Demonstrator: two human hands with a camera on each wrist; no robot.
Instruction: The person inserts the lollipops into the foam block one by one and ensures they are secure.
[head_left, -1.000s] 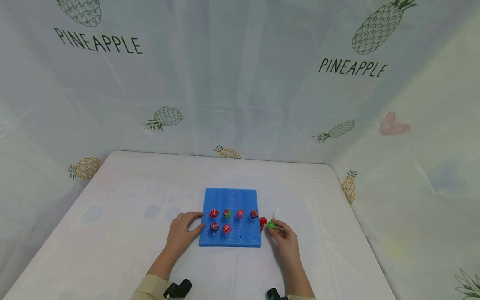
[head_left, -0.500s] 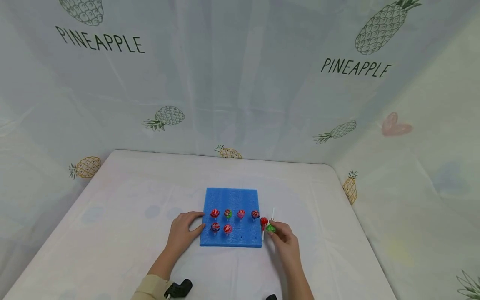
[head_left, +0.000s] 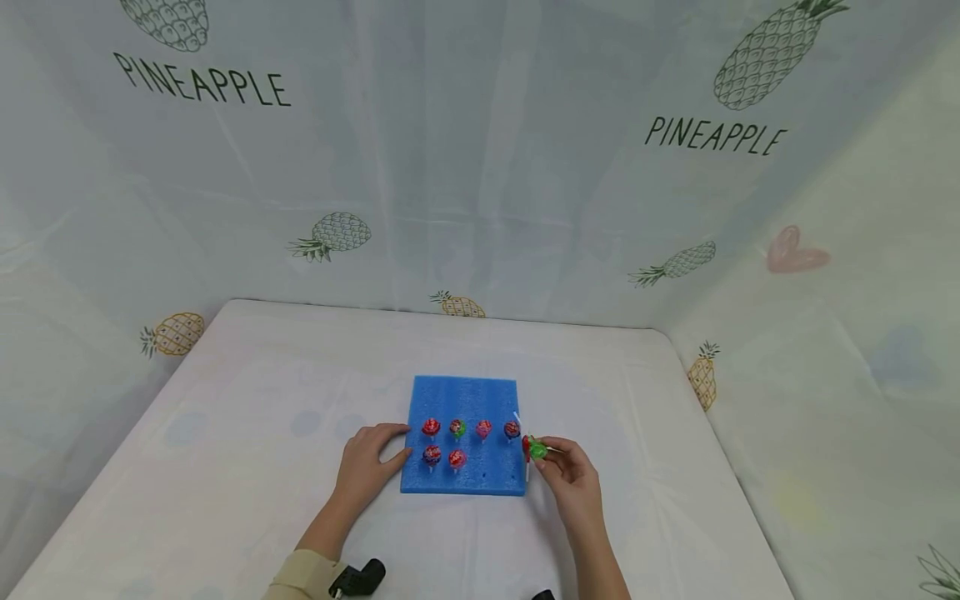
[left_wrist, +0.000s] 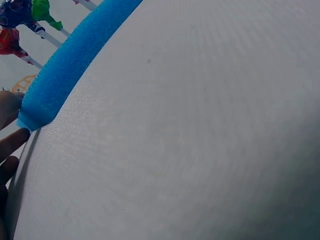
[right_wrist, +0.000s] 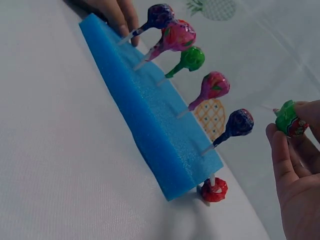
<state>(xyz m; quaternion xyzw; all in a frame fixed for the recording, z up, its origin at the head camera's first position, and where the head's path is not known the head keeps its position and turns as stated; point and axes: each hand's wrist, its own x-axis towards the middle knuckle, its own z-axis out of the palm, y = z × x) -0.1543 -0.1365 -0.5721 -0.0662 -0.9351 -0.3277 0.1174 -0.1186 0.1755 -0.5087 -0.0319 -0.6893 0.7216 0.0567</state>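
My right hand (head_left: 576,483) pinches a green-wrapped lollipop (right_wrist: 289,120) by its head between thumb and fingers, just off the right edge of a blue foam board (head_left: 465,396). Its thin white stick points up and left in the head view. My left hand (head_left: 367,460) touches the board's left edge with thumb and fingers spread along it. Several wrapped lollipops stand upright in the board in two rows, among them a dark blue one (right_wrist: 240,122) and a pink one (right_wrist: 216,85). A red lollipop (right_wrist: 215,191) lies on the table against the board's right side, partly behind the green one in the head view.
The front row has small bare holes (head_left: 512,475) at its right end. A white cloth (head_left: 300,367) covers the table, and pineapple-print curtains (head_left: 480,167) hang behind it and on the sides. A black wrist mount (head_left: 358,578) shows near the left sleeve.
My right hand has turned the green lollipop so its stick swings from pointing up and away to leaning left over the board's edge. The left hand stays at the board.
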